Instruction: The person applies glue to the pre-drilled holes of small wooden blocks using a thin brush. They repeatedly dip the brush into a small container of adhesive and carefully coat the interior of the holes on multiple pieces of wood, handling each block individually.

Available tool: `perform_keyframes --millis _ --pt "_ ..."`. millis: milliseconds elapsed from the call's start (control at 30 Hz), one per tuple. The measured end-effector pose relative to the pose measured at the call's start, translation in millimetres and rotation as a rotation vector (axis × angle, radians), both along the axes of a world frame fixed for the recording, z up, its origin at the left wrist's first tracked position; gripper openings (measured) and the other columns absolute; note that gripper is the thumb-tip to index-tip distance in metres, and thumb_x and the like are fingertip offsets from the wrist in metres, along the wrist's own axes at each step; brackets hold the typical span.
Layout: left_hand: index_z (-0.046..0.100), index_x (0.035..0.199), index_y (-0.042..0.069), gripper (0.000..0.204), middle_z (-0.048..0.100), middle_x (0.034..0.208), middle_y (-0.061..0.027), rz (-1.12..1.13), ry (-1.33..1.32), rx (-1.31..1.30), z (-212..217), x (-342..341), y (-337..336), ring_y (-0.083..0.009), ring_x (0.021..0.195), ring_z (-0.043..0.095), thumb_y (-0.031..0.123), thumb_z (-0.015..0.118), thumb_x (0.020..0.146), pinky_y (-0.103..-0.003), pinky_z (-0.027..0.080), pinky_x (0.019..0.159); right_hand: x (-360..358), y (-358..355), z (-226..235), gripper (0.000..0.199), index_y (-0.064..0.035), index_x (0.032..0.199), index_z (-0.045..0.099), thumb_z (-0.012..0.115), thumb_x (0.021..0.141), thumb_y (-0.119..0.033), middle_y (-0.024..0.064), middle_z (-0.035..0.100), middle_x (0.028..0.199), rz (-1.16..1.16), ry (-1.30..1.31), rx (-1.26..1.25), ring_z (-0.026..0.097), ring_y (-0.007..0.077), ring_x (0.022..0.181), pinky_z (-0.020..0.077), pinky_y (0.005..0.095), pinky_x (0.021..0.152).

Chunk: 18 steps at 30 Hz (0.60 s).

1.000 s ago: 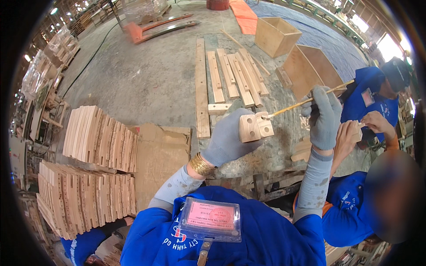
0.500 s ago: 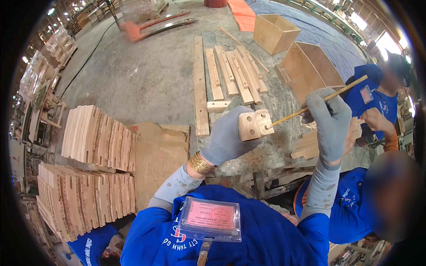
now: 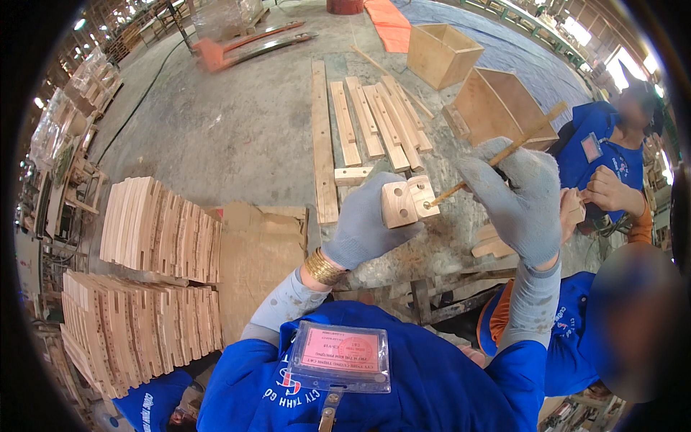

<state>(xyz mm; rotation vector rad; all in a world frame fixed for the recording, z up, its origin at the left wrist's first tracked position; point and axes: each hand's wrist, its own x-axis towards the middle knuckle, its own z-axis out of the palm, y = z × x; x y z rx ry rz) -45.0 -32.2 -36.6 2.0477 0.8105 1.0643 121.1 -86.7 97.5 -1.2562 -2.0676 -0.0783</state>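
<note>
My left hand (image 3: pixel 367 223), in a grey glove, grips two small wooden blocks (image 3: pixel 408 201) side by side; each shows a drilled hole. My right hand (image 3: pixel 518 198), also gloved, holds a thin wooden stick (image 3: pixel 504 154) that slants up to the right. The stick's lower tip touches the hole of the right block. Both hands hover over a worn grey workbench (image 3: pixel 439 248).
Wooden slats (image 3: pixel 371 126) lie in a row on the floor beyond the bench, with two open wooden boxes (image 3: pixel 497 104) further right. Stacks of curved wooden pieces (image 3: pixel 155 230) stand at the left. Two people in blue shirts (image 3: pixel 604 155) work at my right.
My right hand has lifted slightly and shifted the stick, and its tip now sits at the right block's hole. My left hand with the blocks has hardly moved.
</note>
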Motion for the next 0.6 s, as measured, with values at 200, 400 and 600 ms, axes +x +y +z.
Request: perform_keyframes --millis 200,400,600 --pt "0.053 0.100 0.004 0.054 0.061 0.086 -0.0068 0.063 -0.010 -0.031 -0.2 -2.1 -1.2 -0.0157 0.075 0.061 0.022 0.083 0.059 -0.028 0.049 0.068 10.2 -4.0 -7.0 0.012 0.0014 0.086 0.064 0.060 0.081 -0.009 0.0045 0.060 0.069 -0.138 0.743 -0.140 0.057 0.0087 0.057 0.0453 0.0212 0.050" --pt "0.052 0.100 0.001 0.052 0.063 0.090 -0.0085 0.219 -0.114 -0.038 -1.4 -39.6 -3.8 -0.0143 0.080 0.061 0.023 0.080 0.063 -0.028 0.050 0.069 43.7 26.2 -119.1 0.015 0.0007 0.091 0.062 0.056 0.086 -0.013 0.0011 0.058 0.074 -0.191 0.965 -0.278 0.056 0.0085 0.066 0.0440 0.0207 0.055" --pt "0.051 0.101 -0.001 0.054 0.061 0.090 -0.0071 0.354 -0.143 -0.009 -8.9 -50.2 -6.8 -0.0114 0.080 0.059 0.019 0.081 0.061 -0.025 0.049 0.070 16.7 61.6 -293.5 0.017 0.0001 0.084 0.064 0.059 0.081 -0.016 0.0144 0.061 0.069 -0.293 0.749 -0.340 0.060 0.0221 0.061 0.0452 0.0308 0.058"
